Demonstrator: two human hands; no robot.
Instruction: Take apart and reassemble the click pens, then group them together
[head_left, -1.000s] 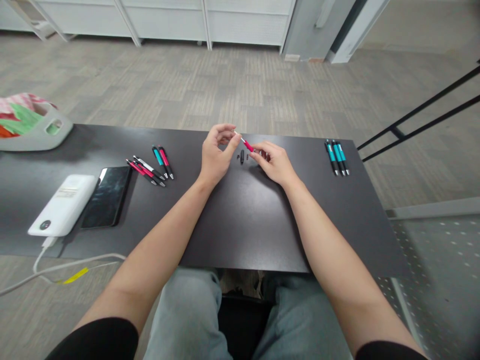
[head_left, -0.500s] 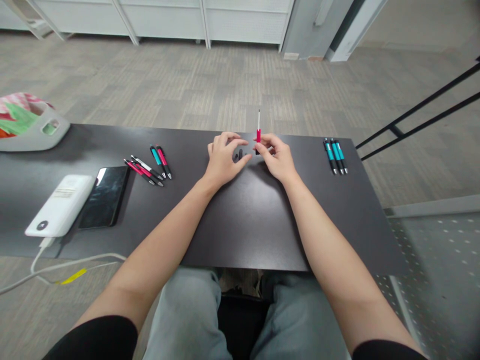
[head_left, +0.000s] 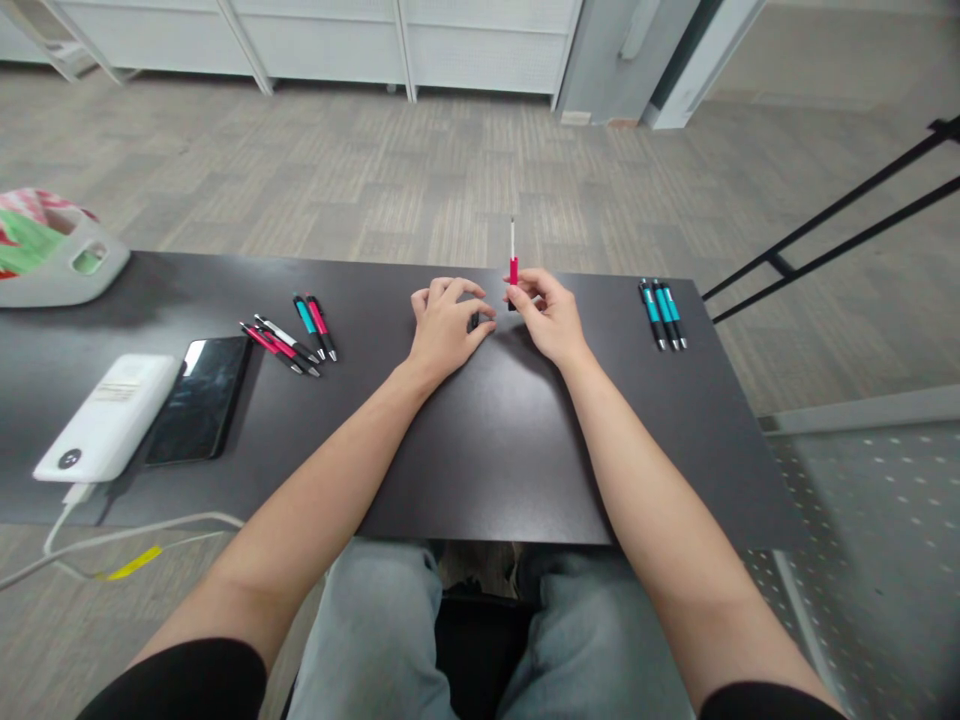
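My right hand [head_left: 551,315] pinches an opened pen [head_left: 514,270] upright above the far part of the table. Its barrel is pink, and a thin pale refill sticks out of the top; the lower end is dark and partly behind my fingers. To the left, my left hand [head_left: 448,328] rests low over the table with curled fingers. Between its thumb and forefinger shows a small black pen part [head_left: 473,321], mostly covered by the fingers, so its exact shape is hidden.
Several pink, teal and white pens [head_left: 289,340] lie left on the dark table [head_left: 495,450]. Three teal pens [head_left: 663,314] line up at right. A white power bank [head_left: 109,415] with a cable [head_left: 142,528], a black phone [head_left: 201,400] and a white basket [head_left: 82,270] holding cloths are farther left.
My left hand has come down and its thumb and forefinger have drawn together around the small black part. My right hand still holds the pen upright. The view has shifted slightly.
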